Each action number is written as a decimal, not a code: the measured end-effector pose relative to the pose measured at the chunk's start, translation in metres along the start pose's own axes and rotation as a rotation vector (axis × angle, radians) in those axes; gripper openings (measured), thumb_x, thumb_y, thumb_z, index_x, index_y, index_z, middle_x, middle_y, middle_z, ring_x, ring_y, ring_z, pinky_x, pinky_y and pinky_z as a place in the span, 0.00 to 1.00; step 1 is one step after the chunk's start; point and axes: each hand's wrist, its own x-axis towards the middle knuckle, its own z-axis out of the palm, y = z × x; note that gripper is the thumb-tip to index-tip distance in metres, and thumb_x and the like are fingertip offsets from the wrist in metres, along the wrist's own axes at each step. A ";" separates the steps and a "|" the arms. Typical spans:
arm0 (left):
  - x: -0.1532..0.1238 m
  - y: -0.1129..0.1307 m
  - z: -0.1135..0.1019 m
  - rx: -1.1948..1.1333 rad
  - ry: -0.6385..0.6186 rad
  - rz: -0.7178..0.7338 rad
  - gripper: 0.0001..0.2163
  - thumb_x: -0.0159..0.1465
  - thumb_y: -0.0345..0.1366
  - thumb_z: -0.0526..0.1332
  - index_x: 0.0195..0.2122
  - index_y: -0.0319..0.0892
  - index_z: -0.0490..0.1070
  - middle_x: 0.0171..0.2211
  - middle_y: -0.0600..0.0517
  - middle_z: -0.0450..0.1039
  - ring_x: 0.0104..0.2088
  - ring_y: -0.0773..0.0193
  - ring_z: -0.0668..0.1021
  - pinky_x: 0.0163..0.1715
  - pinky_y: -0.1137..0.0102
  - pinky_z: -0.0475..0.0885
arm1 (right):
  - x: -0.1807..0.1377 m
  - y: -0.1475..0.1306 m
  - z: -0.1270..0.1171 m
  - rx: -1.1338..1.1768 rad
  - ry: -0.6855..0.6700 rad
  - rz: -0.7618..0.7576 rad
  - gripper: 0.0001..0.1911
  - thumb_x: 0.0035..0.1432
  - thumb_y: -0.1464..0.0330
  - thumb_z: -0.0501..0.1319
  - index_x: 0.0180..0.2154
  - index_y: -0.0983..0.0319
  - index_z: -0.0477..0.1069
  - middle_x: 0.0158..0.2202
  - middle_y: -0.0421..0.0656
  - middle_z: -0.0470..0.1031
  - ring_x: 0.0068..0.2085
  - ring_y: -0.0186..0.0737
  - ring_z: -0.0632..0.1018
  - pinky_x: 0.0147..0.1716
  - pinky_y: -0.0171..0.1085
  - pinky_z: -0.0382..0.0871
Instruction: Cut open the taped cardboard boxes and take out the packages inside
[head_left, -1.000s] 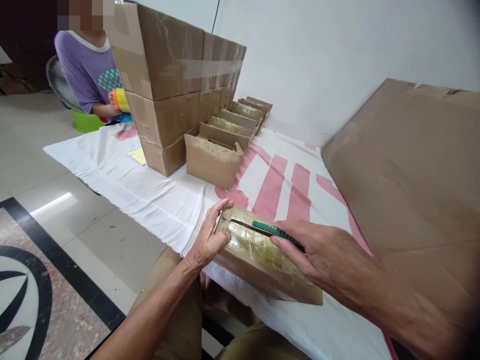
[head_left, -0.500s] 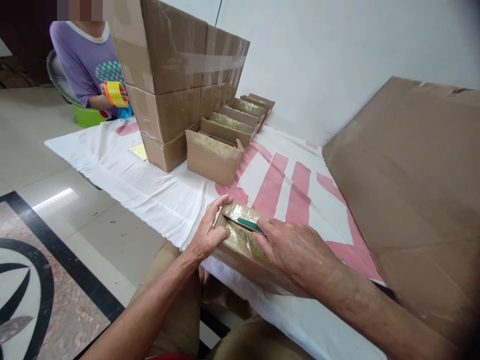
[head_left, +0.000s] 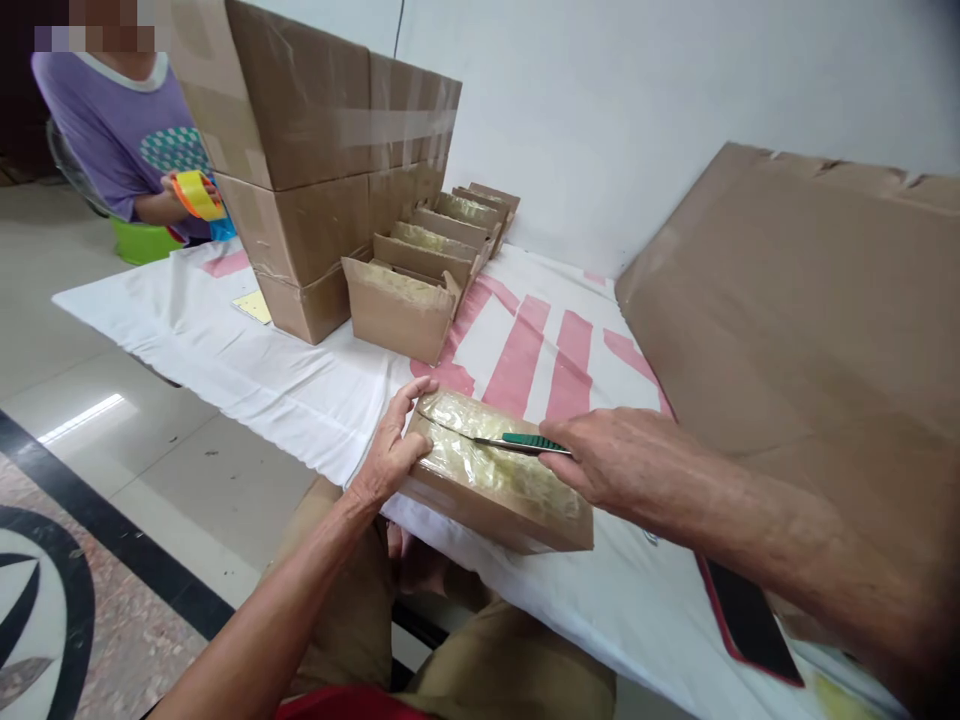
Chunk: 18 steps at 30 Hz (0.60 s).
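The knife (head_left: 517, 441) has slid back: half a second ago the right hand (head_left: 626, 462) sat well over the box, now it's pulled off toward the near-right end, more of the blade showing along the top seam. The flat taped box (head_left: 491, 480) lies on the white cloth with pink stripes (head_left: 525, 350) at the table's near edge, just above the person's lap.

Behind it, well apart, a row of small open cartons (head_left: 424, 265) stands against a stack of big taped cardboard boxes (head_left: 315, 170). A large cardboard sheet (head_left: 810, 300) leans on the right, and a dark phone (head_left: 742, 615) lies near the right forearm. At the far left another person in a purple shirt holds a yellow tape roll (head_left: 196, 193).

Left hand (head_left: 390, 450) is clamped on the box's far-left corner, thumb along the side, fingers curled over the top. The right hand's grip is pinched closed on the knife's green handle, wrist low, blade tip apparently touching the tape, though that contact is hard to make out.
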 end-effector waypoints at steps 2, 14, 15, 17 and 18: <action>0.000 -0.002 0.000 0.002 -0.005 0.005 0.37 0.49 0.32 0.59 0.64 0.47 0.65 0.65 0.48 0.67 0.64 0.45 0.68 0.65 0.52 0.59 | -0.008 0.012 0.008 -0.003 0.034 -0.013 0.10 0.63 0.65 0.59 0.31 0.58 0.76 0.25 0.43 0.76 0.26 0.42 0.76 0.23 0.37 0.49; 0.002 0.004 0.002 -0.005 0.021 -0.014 0.35 0.48 0.33 0.59 0.62 0.46 0.66 0.64 0.47 0.69 0.63 0.45 0.69 0.65 0.51 0.60 | -0.046 0.044 0.026 -0.035 0.063 0.050 0.07 0.60 0.67 0.61 0.29 0.58 0.75 0.22 0.41 0.73 0.24 0.40 0.72 0.23 0.37 0.46; 0.002 0.004 0.002 -0.003 0.024 -0.016 0.35 0.48 0.33 0.59 0.61 0.46 0.66 0.64 0.47 0.69 0.63 0.45 0.69 0.65 0.51 0.61 | -0.049 0.044 0.025 -0.042 0.040 0.064 0.08 0.60 0.68 0.61 0.29 0.58 0.75 0.22 0.41 0.74 0.24 0.40 0.72 0.23 0.37 0.46; 0.002 0.005 0.002 0.005 0.034 -0.007 0.34 0.48 0.33 0.59 0.61 0.46 0.67 0.63 0.47 0.70 0.63 0.45 0.69 0.65 0.51 0.61 | -0.055 0.047 0.026 -0.027 -0.006 0.089 0.08 0.61 0.68 0.61 0.29 0.58 0.76 0.23 0.41 0.75 0.24 0.40 0.73 0.23 0.37 0.47; 0.002 0.005 0.002 0.009 0.042 0.001 0.34 0.48 0.33 0.59 0.61 0.46 0.67 0.62 0.47 0.70 0.64 0.44 0.69 0.65 0.50 0.61 | -0.060 0.050 0.028 0.001 0.012 0.106 0.08 0.60 0.67 0.62 0.29 0.57 0.77 0.23 0.40 0.75 0.24 0.39 0.73 0.23 0.37 0.49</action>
